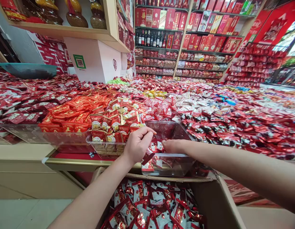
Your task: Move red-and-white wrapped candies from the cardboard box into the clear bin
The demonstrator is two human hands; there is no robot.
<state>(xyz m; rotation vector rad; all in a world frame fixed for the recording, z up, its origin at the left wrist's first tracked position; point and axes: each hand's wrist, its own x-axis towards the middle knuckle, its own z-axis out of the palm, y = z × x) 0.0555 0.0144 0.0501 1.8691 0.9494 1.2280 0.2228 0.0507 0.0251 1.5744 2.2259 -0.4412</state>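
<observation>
I'm standing in a shop, by the looks a sweet shop; wrapped sweets lie heaped across the display, some in clear bins; bottles and red boxes line shelves behind; a QR-code sign faces out.

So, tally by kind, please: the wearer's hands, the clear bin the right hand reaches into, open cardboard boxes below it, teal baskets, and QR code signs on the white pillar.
Hands: 2 (left hand, right hand)
Clear bin: 1
Open cardboard box: 1
Teal basket: 1
QR code sign on the white pillar: 1
Total: 6
</observation>
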